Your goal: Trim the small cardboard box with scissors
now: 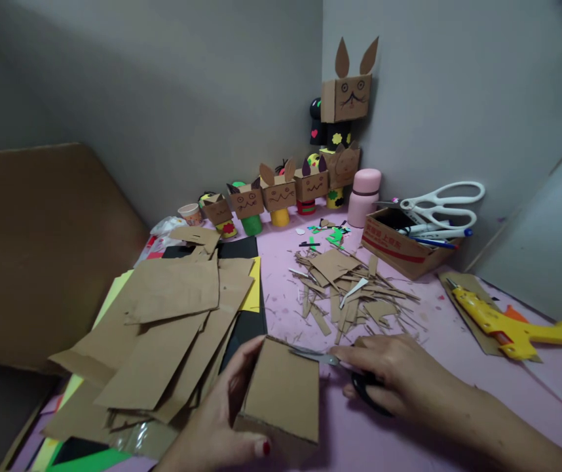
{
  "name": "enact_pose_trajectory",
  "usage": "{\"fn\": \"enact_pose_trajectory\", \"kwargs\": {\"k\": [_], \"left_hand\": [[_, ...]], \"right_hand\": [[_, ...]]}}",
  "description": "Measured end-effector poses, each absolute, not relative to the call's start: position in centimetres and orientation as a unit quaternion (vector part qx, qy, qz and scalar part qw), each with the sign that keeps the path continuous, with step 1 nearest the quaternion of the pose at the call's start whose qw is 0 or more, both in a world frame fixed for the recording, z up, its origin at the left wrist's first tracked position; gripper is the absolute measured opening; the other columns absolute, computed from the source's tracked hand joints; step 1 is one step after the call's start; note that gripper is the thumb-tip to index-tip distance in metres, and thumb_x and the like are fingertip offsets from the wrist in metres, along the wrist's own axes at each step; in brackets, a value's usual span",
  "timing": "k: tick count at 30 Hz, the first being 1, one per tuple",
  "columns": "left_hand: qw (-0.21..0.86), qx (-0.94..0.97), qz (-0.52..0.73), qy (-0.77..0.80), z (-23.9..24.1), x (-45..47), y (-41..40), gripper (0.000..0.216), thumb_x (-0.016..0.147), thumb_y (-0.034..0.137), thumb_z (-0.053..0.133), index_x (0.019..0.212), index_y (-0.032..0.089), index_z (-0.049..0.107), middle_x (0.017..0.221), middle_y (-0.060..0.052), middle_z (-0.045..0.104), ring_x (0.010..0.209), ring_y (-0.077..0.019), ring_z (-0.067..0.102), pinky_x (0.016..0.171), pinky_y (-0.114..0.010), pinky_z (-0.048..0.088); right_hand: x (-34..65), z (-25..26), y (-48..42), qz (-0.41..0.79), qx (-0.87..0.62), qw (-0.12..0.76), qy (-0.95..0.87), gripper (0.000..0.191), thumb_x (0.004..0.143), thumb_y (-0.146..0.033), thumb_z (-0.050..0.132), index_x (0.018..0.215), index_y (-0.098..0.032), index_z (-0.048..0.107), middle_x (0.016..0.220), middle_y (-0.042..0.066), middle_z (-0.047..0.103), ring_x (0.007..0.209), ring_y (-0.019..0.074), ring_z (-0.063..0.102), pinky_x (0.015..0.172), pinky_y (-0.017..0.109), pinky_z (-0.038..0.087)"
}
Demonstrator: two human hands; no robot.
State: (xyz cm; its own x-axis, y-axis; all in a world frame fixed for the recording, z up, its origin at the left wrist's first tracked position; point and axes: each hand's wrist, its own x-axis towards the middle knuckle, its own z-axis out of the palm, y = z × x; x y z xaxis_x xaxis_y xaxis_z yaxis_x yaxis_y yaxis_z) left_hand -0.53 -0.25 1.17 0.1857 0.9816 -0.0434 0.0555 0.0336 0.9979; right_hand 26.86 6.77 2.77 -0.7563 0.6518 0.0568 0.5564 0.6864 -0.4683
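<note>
Near the front of the pink table, my left hand (232, 406) is closed around a small cardboard box (283, 387), thumb along its near side and fingers behind its left edge. My right hand (389, 367) grips a pair of black-handled scissors (327, 358). The scissor blades lie against the far top edge of the box. Whether they have cut into the cardboard I cannot tell. Beyond the scissors spreads a heap of cardboard scraps (347, 298), with a thin white strip on it.
Cardboard sheets (173, 292) are stacked at left beside a large carton (40, 255). Animal-faced box figures (281, 196) line the wall. A pink flask (364, 196), a box of pens (399, 246) with white scissors (443, 203), and a yellow glue gun (507, 324) stand or lie to the right.
</note>
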Motion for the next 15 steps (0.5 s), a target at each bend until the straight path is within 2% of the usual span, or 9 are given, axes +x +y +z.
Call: {"fn": "enact_pose_trajectory", "kwargs": {"k": [5,9,11,13,15], "left_hand": [[0.546,0.555,0.402,0.482,1.5,-0.1,-0.5,0.089,0.052,0.053,0.079,0.132,0.034,0.045,0.139,-0.010,0.049,0.130,-0.0387,0.037,0.104,-0.051,0.031],[0.563,0.558,0.394,0.465,1.4,0.2,-0.8,0.091,0.053,0.052,0.080,0.133,0.033,0.041,0.139,-0.010,0.048,0.128,-0.0370,0.040,0.105,-0.049,0.030],[0.572,0.558,0.381,0.464,1.4,0.2,-1.0,0.090,0.053,0.052,0.080,0.132,0.034,0.041,0.140,-0.009,0.047,0.128,-0.0361,0.040,0.106,-0.049,0.029],[0.579,0.558,0.369,0.466,1.3,0.3,-1.2,0.089,0.054,0.053,0.079,0.132,0.035,0.040,0.141,-0.009,0.045,0.129,-0.0353,0.039,0.106,-0.048,0.029],[0.583,0.558,0.361,0.467,1.3,0.4,-1.3,0.092,0.053,0.054,0.078,0.133,0.034,0.038,0.141,-0.010,0.044,0.128,-0.0350,0.039,0.106,-0.048,0.028]], "right_hand": [[26.6,3.7,6.3,0.235,-0.363,0.105,-0.896,0.031,0.080,-0.026,0.060,0.110,-0.028,0.062,0.081,0.004,0.065,0.074,0.0210,0.059,0.062,0.028,0.037],[27.2,4.0,6.0,0.298,-0.355,0.113,-0.879,0.051,0.076,-0.020,0.061,0.126,-0.028,0.053,0.109,0.008,0.063,0.095,0.0244,0.057,0.078,0.032,0.043],[27.3,4.1,5.9,0.333,-0.343,0.123,-0.869,0.055,0.077,-0.020,0.060,0.130,-0.027,0.050,0.118,0.009,0.059,0.104,0.0248,0.054,0.086,0.034,0.042],[27.2,4.2,5.8,0.349,-0.339,0.125,-0.865,0.051,0.076,-0.019,0.059,0.126,-0.027,0.053,0.113,0.007,0.061,0.101,0.0236,0.055,0.085,0.034,0.042],[26.9,4.3,5.7,0.348,-0.336,0.115,-0.867,0.041,0.075,-0.017,0.059,0.115,-0.027,0.060,0.101,0.005,0.064,0.091,0.0219,0.057,0.078,0.032,0.043]]}}
